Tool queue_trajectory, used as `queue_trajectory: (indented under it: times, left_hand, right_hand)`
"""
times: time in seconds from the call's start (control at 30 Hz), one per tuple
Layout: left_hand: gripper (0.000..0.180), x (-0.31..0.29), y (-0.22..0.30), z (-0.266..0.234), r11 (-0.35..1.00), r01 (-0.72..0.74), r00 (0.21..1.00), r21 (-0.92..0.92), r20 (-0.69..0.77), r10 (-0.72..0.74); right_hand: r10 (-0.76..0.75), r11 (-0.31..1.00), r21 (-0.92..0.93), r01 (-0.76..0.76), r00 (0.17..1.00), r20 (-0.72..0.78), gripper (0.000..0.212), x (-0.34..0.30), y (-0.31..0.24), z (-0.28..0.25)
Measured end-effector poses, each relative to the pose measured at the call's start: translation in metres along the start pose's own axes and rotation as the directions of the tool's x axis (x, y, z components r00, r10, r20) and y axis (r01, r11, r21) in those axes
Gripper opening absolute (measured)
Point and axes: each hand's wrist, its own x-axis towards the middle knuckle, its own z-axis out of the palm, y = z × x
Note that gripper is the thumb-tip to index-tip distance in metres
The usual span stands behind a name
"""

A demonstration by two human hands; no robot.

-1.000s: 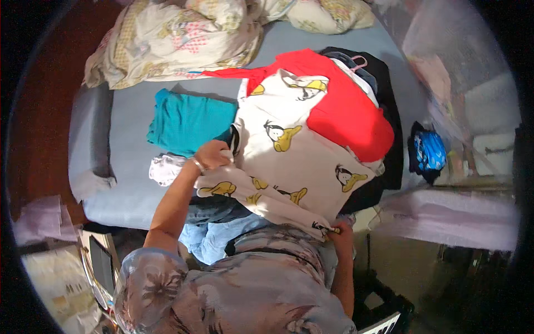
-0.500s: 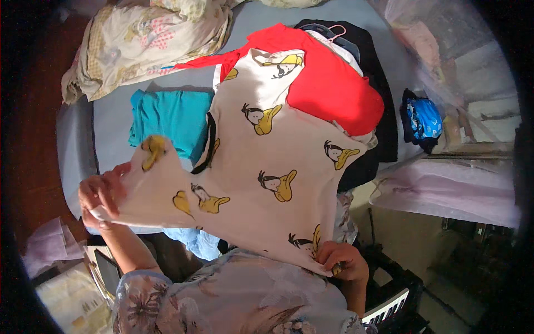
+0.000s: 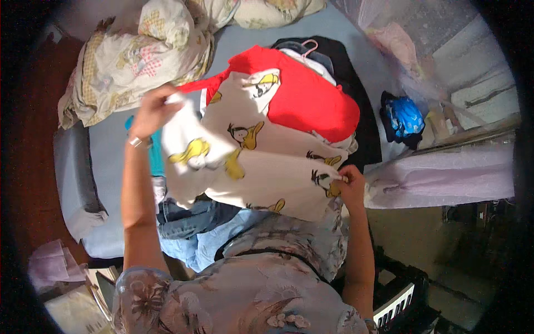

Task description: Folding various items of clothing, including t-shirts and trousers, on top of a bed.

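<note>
A white shirt (image 3: 250,192) printed with yellow-billed cartoon ducks hangs between my two hands, its far part lying on the clothes on the bed. My left hand (image 3: 154,111), raised at the left, is closed on one edge of it. At the right, my right hand (image 3: 351,189) pinches another part of the fabric. The shirt is partly folded over itself between them. Beneath and beyond it lies a red garment (image 3: 314,97) with long sleeves. A teal folded garment (image 3: 154,153) is mostly hidden behind my left forearm.
A patterned quilt (image 3: 111,80) is heaped at the far left of the grey bed (image 3: 108,167). Dark clothes with a pink hanger (image 3: 308,47) lie beyond the red garment. A blue bundle (image 3: 404,117) sits at the right; jeans (image 3: 192,217) lie close to my body.
My left hand has swung up and inward, carrying the shirt's near left edge over its middle. My right hand has risen with its edge. The jeans near me now show.
</note>
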Motion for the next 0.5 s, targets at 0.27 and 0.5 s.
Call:
queue_trajectory:
  times: [0.27, 0.5]
  left_hand:
    - [0.015, 0.158, -0.064, 0.136, 0.985, -0.172, 0.981, -0.002, 0.094, 0.172]
    - [0.032, 0.175, -0.081, 0.170, 0.935, -0.148, 0.987, 0.323, 0.103, 0.121]
  right_hand:
    - [-0.055, 0.915, -0.393, -0.086, 0.941, -0.334, 0.043, 0.050, 0.035, 0.024]
    - [-0.046, 0.802, -0.596, -0.031, 0.993, -0.113, 0.026, 0.046, 0.046, 0.018]
